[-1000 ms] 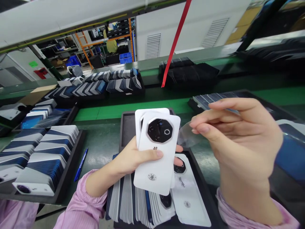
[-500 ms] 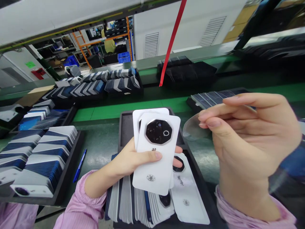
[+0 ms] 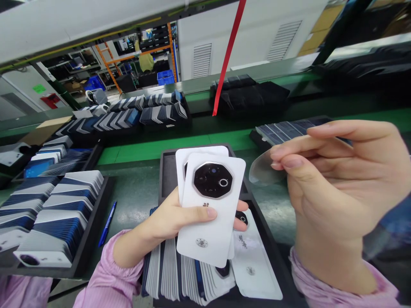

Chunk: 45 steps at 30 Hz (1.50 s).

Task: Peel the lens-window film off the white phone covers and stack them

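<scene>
My left hand (image 3: 175, 216) is closed around two overlapping white phone back covers, the thumb lying across the front one. That front cover (image 3: 213, 235) has a black octagonal camera area and dark printed marks; the rear cover (image 3: 181, 156) is mostly hidden behind it. To the right, my right hand (image 3: 340, 184) pinches a small rounded piece of clear film (image 3: 265, 169) between thumb and fingertips, apart from the covers. Below them is a black tray (image 3: 168, 164) with a tightly packed row of covers (image 3: 170, 269). Another white cover (image 3: 255, 265) lies flat at its right side.
A blue pen (image 3: 107, 224) lies left of the tray, beside another tray of stacked covers (image 3: 64, 214). More filled trays (image 3: 163, 115) line the back. A red strap (image 3: 227, 60) hangs above the green bench. A person (image 3: 146, 60) is far off near orange shelving.
The held covers have tilted slightly, the front one shifting a little right and down at its top. My right hand, with the film, has moved slightly right.
</scene>
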Each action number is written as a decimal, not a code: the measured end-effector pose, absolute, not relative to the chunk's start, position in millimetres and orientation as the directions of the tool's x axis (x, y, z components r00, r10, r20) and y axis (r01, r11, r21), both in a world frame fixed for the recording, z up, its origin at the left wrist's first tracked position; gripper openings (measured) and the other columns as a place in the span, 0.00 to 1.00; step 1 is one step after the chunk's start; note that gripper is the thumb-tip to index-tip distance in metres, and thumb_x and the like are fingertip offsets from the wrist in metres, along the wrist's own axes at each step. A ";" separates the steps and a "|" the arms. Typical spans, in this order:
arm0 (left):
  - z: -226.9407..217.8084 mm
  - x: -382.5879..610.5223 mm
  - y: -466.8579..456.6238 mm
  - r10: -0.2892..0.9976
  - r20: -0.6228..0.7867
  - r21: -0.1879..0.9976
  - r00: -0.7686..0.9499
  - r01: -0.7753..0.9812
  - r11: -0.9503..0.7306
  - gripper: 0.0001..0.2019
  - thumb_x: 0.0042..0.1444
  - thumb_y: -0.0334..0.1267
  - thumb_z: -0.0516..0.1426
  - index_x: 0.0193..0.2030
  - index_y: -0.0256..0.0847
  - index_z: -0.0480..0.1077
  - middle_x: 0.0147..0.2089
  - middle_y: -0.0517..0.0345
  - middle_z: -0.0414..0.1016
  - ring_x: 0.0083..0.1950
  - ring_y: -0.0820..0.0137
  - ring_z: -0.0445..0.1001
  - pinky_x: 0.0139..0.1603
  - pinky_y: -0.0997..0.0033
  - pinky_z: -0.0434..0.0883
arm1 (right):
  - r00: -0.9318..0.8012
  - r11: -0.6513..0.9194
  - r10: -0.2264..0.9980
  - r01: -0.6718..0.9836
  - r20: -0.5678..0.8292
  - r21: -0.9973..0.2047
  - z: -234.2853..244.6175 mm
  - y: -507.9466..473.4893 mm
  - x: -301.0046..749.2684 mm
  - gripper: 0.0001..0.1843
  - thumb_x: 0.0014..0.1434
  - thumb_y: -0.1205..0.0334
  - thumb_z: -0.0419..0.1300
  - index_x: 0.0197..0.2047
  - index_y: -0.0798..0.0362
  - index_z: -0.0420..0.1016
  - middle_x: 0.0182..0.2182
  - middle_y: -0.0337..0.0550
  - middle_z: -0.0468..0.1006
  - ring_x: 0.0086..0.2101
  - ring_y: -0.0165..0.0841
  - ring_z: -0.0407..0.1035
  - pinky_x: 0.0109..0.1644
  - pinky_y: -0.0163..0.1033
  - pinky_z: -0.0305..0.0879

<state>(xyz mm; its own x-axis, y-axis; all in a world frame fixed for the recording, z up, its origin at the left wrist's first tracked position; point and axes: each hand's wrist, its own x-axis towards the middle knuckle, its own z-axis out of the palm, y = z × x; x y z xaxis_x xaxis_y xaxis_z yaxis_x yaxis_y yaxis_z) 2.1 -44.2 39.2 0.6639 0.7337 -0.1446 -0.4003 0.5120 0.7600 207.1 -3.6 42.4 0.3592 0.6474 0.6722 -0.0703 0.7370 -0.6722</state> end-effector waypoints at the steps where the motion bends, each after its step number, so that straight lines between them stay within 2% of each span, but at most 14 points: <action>1: 39.2 1.9 -44.2 0.733 -0.147 0.761 0.664 -0.398 0.512 0.16 0.57 0.30 0.63 0.53 0.32 0.75 0.41 0.43 0.84 0.42 0.60 0.83 0.42 0.68 0.79 | 0.345 0.751 0.633 -0.055 0.693 -0.658 42.1 -3.1 207.6 0.17 0.48 0.71 0.73 0.40 0.47 0.80 0.25 0.36 0.76 0.26 0.34 0.74 0.25 0.39 0.72; 3: 39.9 1.7 -44.3 0.735 -0.149 0.764 0.661 -0.395 0.510 0.16 0.57 0.31 0.63 0.53 0.32 0.75 0.41 0.43 0.84 0.42 0.59 0.83 0.42 0.68 0.79 | 0.306 0.785 0.596 -0.029 0.742 -0.619 41.8 -2.2 208.0 0.17 0.50 0.72 0.71 0.43 0.47 0.80 0.26 0.36 0.76 0.26 0.33 0.75 0.25 0.38 0.72; 7: 41.3 1.9 -44.8 0.735 -0.155 0.772 0.660 -0.383 0.507 0.17 0.57 0.32 0.64 0.53 0.32 0.75 0.41 0.43 0.84 0.42 0.58 0.83 0.41 0.68 0.79 | 0.300 0.773 0.607 -0.008 0.736 -0.634 42.6 -2.8 206.3 0.17 0.51 0.71 0.71 0.43 0.46 0.80 0.26 0.36 0.76 0.27 0.34 0.75 0.26 0.39 0.72; 11: 36.9 3.4 -44.1 0.757 -0.170 0.795 0.631 -0.366 0.484 0.16 0.57 0.33 0.64 0.52 0.33 0.76 0.49 0.40 0.82 0.44 0.58 0.83 0.42 0.67 0.80 | 0.278 0.779 0.603 -0.005 0.748 -0.627 43.5 -6.6 205.4 0.18 0.52 0.72 0.71 0.45 0.47 0.79 0.27 0.37 0.77 0.28 0.34 0.76 0.27 0.38 0.71; 14: 29.7 6.4 -41.6 0.793 -0.178 0.807 0.582 -0.375 0.456 0.17 0.56 0.32 0.65 0.53 0.37 0.76 0.53 0.43 0.80 0.46 0.58 0.83 0.44 0.64 0.81 | 0.117 0.760 0.640 0.043 0.759 -0.648 41.9 -8.6 206.7 0.21 0.53 0.74 0.70 0.49 0.47 0.77 0.30 0.37 0.79 0.31 0.34 0.77 0.31 0.37 0.73; 18: 23.6 10.7 -39.1 0.800 -0.206 0.816 0.564 -0.353 0.458 0.20 0.54 0.32 0.67 0.54 0.37 0.75 0.50 0.43 0.82 0.44 0.58 0.83 0.43 0.64 0.80 | -0.081 0.732 0.677 0.172 0.731 -0.659 37.1 -7.8 207.6 0.24 0.56 0.72 0.69 0.53 0.43 0.74 0.32 0.34 0.80 0.32 0.34 0.78 0.38 0.40 0.77; 23: 22.7 11.8 -38.3 0.806 -0.198 0.830 0.557 -0.342 0.441 0.23 0.54 0.34 0.67 0.57 0.40 0.73 0.52 0.45 0.81 0.46 0.56 0.83 0.43 0.62 0.80 | -0.137 0.697 0.717 0.178 0.683 -0.695 36.1 -8.7 204.7 0.21 0.57 0.67 0.68 0.53 0.41 0.73 0.31 0.33 0.79 0.32 0.35 0.78 0.29 0.38 0.78; 28: 22.9 11.5 -36.2 0.811 -0.189 0.845 0.553 -0.329 0.422 0.24 0.53 0.36 0.67 0.57 0.38 0.71 0.54 0.42 0.80 0.45 0.55 0.83 0.40 0.66 0.80 | -0.184 0.720 0.694 0.191 0.696 -0.667 38.5 -10.9 202.5 0.20 0.59 0.68 0.66 0.53 0.43 0.72 0.31 0.33 0.79 0.31 0.34 0.78 0.29 0.36 0.77; 32: 21.5 11.6 -35.4 0.811 -0.197 0.854 0.551 -0.311 0.418 0.21 0.54 0.36 0.67 0.54 0.37 0.72 0.51 0.43 0.81 0.40 0.61 0.84 0.37 0.69 0.80 | -0.255 0.777 0.623 0.310 0.740 -0.548 35.3 -7.0 203.3 0.22 0.62 0.71 0.62 0.56 0.41 0.70 0.33 0.34 0.80 0.31 0.34 0.78 0.33 0.38 0.77; 38: 14.8 11.2 -35.3 0.844 -0.222 0.888 0.489 -0.256 0.382 0.19 0.52 0.41 0.68 0.48 0.35 0.74 0.40 0.44 0.84 0.38 0.59 0.84 0.36 0.67 0.79 | -0.460 0.859 0.349 0.506 0.817 -0.082 29.5 2.4 199.1 0.23 0.64 0.72 0.59 0.59 0.41 0.67 0.35 0.38 0.80 0.34 0.36 0.75 0.42 0.44 0.71; 40: 12.3 11.7 -34.6 0.858 -0.209 0.894 0.469 -0.265 0.362 0.20 0.50 0.42 0.69 0.47 0.34 0.75 0.39 0.44 0.84 0.37 0.59 0.83 0.37 0.66 0.79 | -0.416 0.799 0.242 0.597 0.877 0.062 28.5 4.5 196.6 0.26 0.61 0.70 0.63 0.60 0.43 0.66 0.42 0.44 0.80 0.40 0.40 0.75 0.46 0.48 0.69; 42: 9.7 12.6 -32.7 0.864 -0.196 0.894 0.463 -0.277 0.352 0.24 0.47 0.43 0.71 0.47 0.32 0.76 0.38 0.42 0.84 0.36 0.59 0.83 0.38 0.66 0.78 | -0.294 0.674 0.177 0.732 0.939 0.102 26.5 11.0 197.6 0.28 0.59 0.68 0.66 0.60 0.44 0.66 0.49 0.50 0.77 0.46 0.44 0.73 0.48 0.50 0.67; 43: 8.6 13.2 -31.6 0.863 -0.187 0.894 0.470 -0.282 0.348 0.25 0.45 0.44 0.71 0.47 0.31 0.76 0.38 0.41 0.83 0.37 0.58 0.83 0.38 0.66 0.77 | -0.209 0.605 0.173 0.794 0.963 0.064 25.2 17.0 200.3 0.27 0.59 0.67 0.66 0.60 0.44 0.67 0.50 0.52 0.75 0.47 0.46 0.72 0.49 0.51 0.67; 45: 7.3 14.2 -30.2 0.862 -0.155 0.894 0.483 -0.302 0.330 0.28 0.42 0.46 0.72 0.47 0.29 0.77 0.37 0.41 0.83 0.37 0.59 0.82 0.38 0.67 0.76 | 0.028 0.519 0.216 0.843 0.976 -0.139 22.5 34.0 209.6 0.22 0.60 0.65 0.65 0.57 0.46 0.70 0.49 0.52 0.75 0.48 0.46 0.71 0.52 0.53 0.65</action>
<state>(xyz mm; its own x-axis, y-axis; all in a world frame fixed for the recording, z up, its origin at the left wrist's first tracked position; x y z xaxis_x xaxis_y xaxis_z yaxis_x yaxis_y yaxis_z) 14.2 -30.2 7.3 0.4832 0.8617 -0.1548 -0.3020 0.3301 0.8943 209.6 34.0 22.5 0.0281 0.2163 0.9759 0.8432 0.5192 -0.1393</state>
